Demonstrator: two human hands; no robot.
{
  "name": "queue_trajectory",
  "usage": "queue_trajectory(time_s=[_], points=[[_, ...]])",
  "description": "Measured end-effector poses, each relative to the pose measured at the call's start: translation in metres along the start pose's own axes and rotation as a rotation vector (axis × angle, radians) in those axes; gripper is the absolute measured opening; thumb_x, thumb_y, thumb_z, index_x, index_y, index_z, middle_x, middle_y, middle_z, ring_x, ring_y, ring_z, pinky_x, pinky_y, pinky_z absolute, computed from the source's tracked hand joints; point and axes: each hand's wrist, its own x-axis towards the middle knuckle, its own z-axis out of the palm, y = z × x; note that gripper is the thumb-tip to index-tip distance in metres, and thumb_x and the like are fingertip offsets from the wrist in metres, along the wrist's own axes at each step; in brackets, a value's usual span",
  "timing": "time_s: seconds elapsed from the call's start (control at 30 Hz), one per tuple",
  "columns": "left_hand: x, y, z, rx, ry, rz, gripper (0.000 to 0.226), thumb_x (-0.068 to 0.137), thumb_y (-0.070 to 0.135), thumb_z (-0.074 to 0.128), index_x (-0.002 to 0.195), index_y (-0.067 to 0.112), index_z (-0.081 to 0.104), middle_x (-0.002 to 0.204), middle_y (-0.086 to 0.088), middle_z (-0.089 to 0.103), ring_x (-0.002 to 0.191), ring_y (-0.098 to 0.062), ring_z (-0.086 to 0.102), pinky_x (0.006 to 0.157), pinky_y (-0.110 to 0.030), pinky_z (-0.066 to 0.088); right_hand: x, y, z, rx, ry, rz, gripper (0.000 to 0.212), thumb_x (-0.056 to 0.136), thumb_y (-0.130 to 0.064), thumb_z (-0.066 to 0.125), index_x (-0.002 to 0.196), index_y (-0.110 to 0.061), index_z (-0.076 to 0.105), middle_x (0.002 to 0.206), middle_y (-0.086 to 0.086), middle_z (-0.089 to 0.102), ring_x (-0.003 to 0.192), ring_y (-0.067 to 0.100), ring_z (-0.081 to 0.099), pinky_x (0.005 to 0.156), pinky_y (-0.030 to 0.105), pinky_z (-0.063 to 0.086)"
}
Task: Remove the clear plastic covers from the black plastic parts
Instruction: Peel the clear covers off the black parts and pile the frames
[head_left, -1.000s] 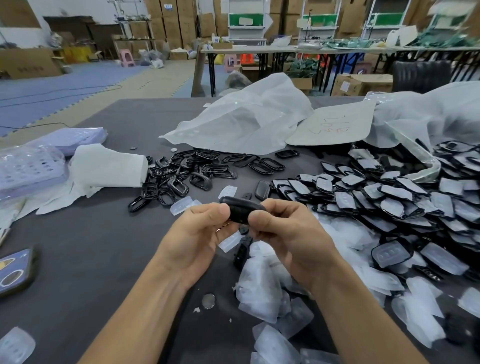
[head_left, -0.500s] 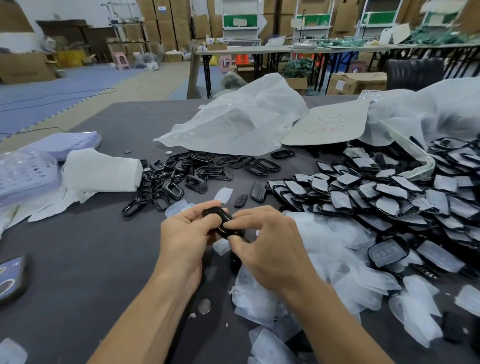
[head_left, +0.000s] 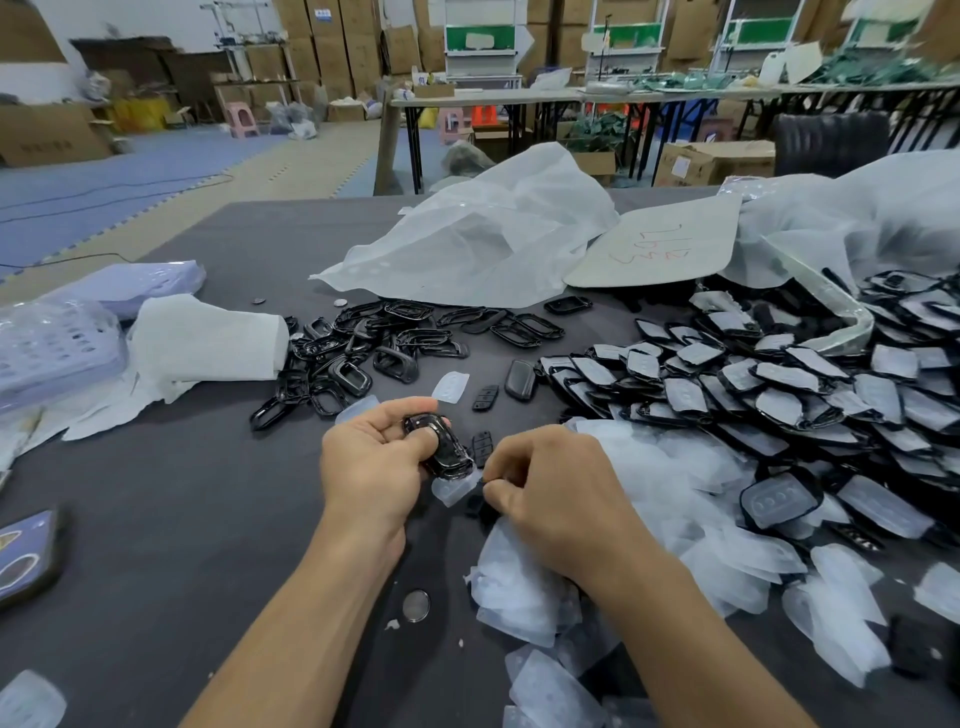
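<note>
Head camera showed a pile of bare black frames (head_left: 363, 340) lying left of centre, farther back on the grey desk (head_left: 156, 519). Nearer, the left hand (head_left: 371, 467) curled its fingers around a glossy black part (head_left: 442, 448), held over the desk. A clear cover (head_left: 453, 489) hung at that part's near end, its edge pinched by the fingers of the right hand (head_left: 550, 499). Covered parts (head_left: 779, 395) lay heaped to the right.
</note>
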Motion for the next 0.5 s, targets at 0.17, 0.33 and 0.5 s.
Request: queue_trajectory(time_s=[0.17,0.33,0.5], points=[[0.000,0.001,-0.001,0.010,-0.011,0.014,0.038,0.089,-0.018,0.062,0.088,0.016,0.077,0.071,-0.005,0.077,0.059,-0.014,0.067,0.060,-0.030,0.058,0.001,0.002,-0.004,0.245,-0.006,0.046,0.015,0.073,-0.008,0.080,0.074,-0.022,0.079,0.064,-0.007,0.070,0.053,0.000,0.055,0.056,0.013,0.045],[0.000,0.001,0.000,0.015,0.005,0.016,0.039,0.088,-0.019,0.063,0.085,0.017,0.078,0.078,-0.013,0.078,0.072,-0.021,0.070,0.073,-0.038,0.061,0.003,0.006,-0.014,0.208,-0.200,0.039,0.043,0.074,0.006,0.063,0.086,-0.030,0.082,0.069,-0.011,0.070,0.056,-0.002,0.054,0.058,0.012,0.044],[-0.002,0.002,0.000,0.038,0.014,0.021,0.037,0.085,-0.017,0.066,0.083,0.017,0.079,0.075,-0.014,0.074,0.072,-0.025,0.064,0.078,-0.043,0.058,0.002,0.007,-0.010,0.252,-0.008,0.077,0.033,0.075,0.002,0.074,0.079,-0.029,0.082,0.068,-0.011,0.073,0.059,0.001,0.062,0.056,0.011,0.047]])
